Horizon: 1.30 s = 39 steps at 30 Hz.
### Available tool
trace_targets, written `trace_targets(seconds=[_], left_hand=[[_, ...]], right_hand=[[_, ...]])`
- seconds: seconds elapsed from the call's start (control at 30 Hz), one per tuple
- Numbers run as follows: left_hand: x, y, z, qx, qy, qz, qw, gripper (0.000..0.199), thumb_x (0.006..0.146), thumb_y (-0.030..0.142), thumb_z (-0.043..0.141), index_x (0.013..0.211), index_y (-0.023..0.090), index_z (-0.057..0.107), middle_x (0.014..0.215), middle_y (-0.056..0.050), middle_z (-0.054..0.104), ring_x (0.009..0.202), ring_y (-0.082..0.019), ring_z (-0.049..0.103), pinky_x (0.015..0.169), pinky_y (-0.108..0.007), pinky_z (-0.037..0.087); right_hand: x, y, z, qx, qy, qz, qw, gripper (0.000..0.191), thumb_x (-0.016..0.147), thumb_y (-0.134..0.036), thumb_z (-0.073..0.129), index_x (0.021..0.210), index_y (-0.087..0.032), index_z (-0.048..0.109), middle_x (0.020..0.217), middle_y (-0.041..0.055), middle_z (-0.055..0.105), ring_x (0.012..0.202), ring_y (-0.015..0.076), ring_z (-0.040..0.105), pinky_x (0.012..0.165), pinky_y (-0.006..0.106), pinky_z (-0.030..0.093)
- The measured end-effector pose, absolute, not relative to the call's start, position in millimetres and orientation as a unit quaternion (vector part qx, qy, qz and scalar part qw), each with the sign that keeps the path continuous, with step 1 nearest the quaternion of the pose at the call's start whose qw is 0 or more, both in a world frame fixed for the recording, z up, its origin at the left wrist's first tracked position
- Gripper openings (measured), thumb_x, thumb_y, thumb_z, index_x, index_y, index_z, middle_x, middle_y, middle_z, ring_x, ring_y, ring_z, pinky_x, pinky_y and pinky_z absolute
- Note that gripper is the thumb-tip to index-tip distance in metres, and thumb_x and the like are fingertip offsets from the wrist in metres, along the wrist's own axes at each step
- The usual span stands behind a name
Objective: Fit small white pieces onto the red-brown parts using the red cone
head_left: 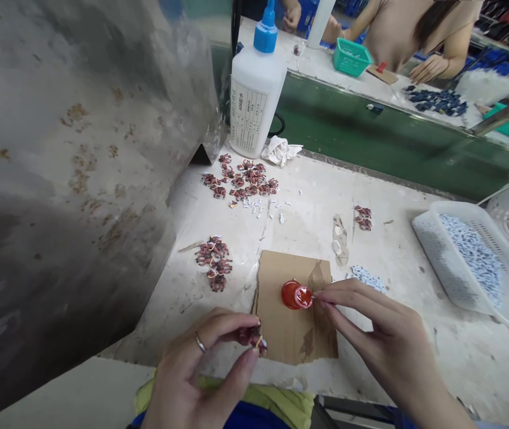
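Note:
Thumb and fingers of my left hand (209, 363) pinch a small brown figurine (254, 336) with a yellow strip, over the left edge of a cardboard piece (281, 339). My right hand (374, 328) is closed in a pinch at the rim of a small red cup (290, 295) on the cardboard. A tiny pale bit shows at its fingertips, too small to name. More figurines of the same kind lie in a cluster (214, 262) at the left and in a larger group (247, 179) farther back. Small light-blue pieces (367, 278) lie just beyond my right hand.
A white glue bottle (249, 101) with a blue cap stands at the back beside a crumpled tissue (281, 151). A white basket (433, 250) of light-blue pieces sits at the right. A large metal panel (80, 179) bounds the left. Across a green divider (325, 113), another person works.

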<state>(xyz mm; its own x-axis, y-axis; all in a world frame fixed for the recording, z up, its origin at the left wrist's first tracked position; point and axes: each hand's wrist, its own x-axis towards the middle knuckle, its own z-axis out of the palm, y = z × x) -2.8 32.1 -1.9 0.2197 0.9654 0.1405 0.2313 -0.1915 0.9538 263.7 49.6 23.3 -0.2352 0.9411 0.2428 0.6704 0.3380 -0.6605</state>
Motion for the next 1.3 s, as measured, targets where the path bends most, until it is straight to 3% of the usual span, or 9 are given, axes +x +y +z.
trace_targets(seconds=[0.1,0.23,0.33,0.53,0.8,0.9,0.97,1.07,1.3], left_hand=[[-4.0,31.9,-2.6,0.636,0.474,0.412,0.448,0.04,0.089,0.015,0.074,0.121,0.038,0.065,0.106,0.011,0.076,0.091,-0.003,0.077,0.088,-0.004,0.058],[-4.1,34.7,-4.4,0.628,0.484,0.441,0.42,0.025,0.091,0.013,0.074,0.106,0.033,0.07,0.093,0.01,0.074,0.081,-0.003,0.075,0.079,-0.004,0.058],[-2.1,37.5,-5.0,0.639,0.476,0.458,0.394,0.02,0.092,0.015,0.075,0.105,0.03,0.072,0.095,0.005,0.069,0.083,-0.005,0.072,0.078,-0.008,0.06],[8.3,36.0,0.7,0.647,0.448,0.472,0.397,0.023,0.094,0.008,0.069,0.108,0.027,0.068,0.094,0.007,0.074,0.087,-0.004,0.073,0.084,-0.007,0.059],[23.8,30.9,8.0,0.622,0.479,0.467,0.408,0.023,0.103,0.021,0.062,0.121,0.034,0.068,0.109,0.013,0.08,0.095,0.001,0.076,0.094,0.001,0.051],[22.1,34.3,6.4,0.642,0.465,0.471,0.387,0.022,0.101,0.017,0.065,0.117,0.03,0.07,0.12,0.006,0.076,0.106,-0.003,0.075,0.098,-0.005,0.054],[19.4,36.7,4.9,0.659,0.452,0.49,0.35,0.021,0.095,0.012,0.071,0.11,0.027,0.074,0.112,0.001,0.071,0.096,-0.005,0.072,0.087,-0.009,0.058],[16.9,37.2,3.7,0.658,0.419,0.502,0.374,0.025,0.09,0.009,0.077,0.109,0.023,0.075,0.093,0.002,0.068,0.077,-0.005,0.068,0.071,-0.01,0.058],[30.2,21.8,7.8,0.522,0.472,0.518,0.486,0.019,0.088,0.021,0.082,0.102,0.032,0.073,0.092,0.009,0.08,0.081,-0.009,0.078,0.079,-0.012,0.065]], right_hand=[[263.8,49.7,23.1,-0.527,-0.76,0.216,0.313,0.023,0.099,-0.007,0.066,0.11,-0.027,0.072,0.104,-0.0003,0.075,0.096,0.0114,0.072,0.084,0.02,0.058],[263.9,48.5,24.8,-0.531,-0.759,0.209,0.314,0.021,0.099,-0.008,0.066,0.107,-0.026,0.073,0.102,0.0008,0.076,0.095,0.013,0.073,0.083,0.021,0.059],[263.6,47.2,27.9,-0.549,-0.74,0.215,0.324,0.02,0.098,-0.01,0.067,0.105,-0.027,0.075,0.1,-0.0004,0.077,0.092,0.0129,0.075,0.082,0.02,0.06],[256.5,47.6,39.1,-0.6,-0.616,0.339,0.381,0.013,0.091,-0.022,0.077,0.091,-0.034,0.081,0.091,-0.0045,0.081,0.082,0.0108,0.077,0.073,0.011,0.062],[254.4,43.3,45.8,-0.614,-0.506,0.473,0.379,0.005,0.084,-0.03,0.086,0.081,-0.033,0.082,0.083,-0.0034,0.082,0.073,0.0104,0.078,0.068,0.007,0.06],[253.1,40.5,45.2,-0.613,-0.481,0.509,0.365,0.005,0.085,-0.034,0.086,0.083,-0.034,0.082,0.085,-0.0035,0.082,0.075,0.0101,0.078,0.069,0.008,0.06],[250.4,39.3,45.7,-0.623,-0.456,0.514,0.373,0.006,0.085,-0.034,0.086,0.082,-0.033,0.081,0.084,-0.0033,0.081,0.075,0.0104,0.077,0.069,0.009,0.061],[245.5,38.2,47.4,-0.606,-0.496,0.479,0.397,0.007,0.087,-0.028,0.084,0.082,-0.03,0.08,0.083,-0.0014,0.08,0.075,0.0126,0.076,0.067,0.013,0.063],[227.6,28.9,51.0,-0.475,-0.668,0.391,0.419,0.034,0.088,0.002,0.067,0.105,-0.025,0.077,0.095,0.0038,0.081,0.084,0.0176,0.078,0.072,0.025,0.067]])
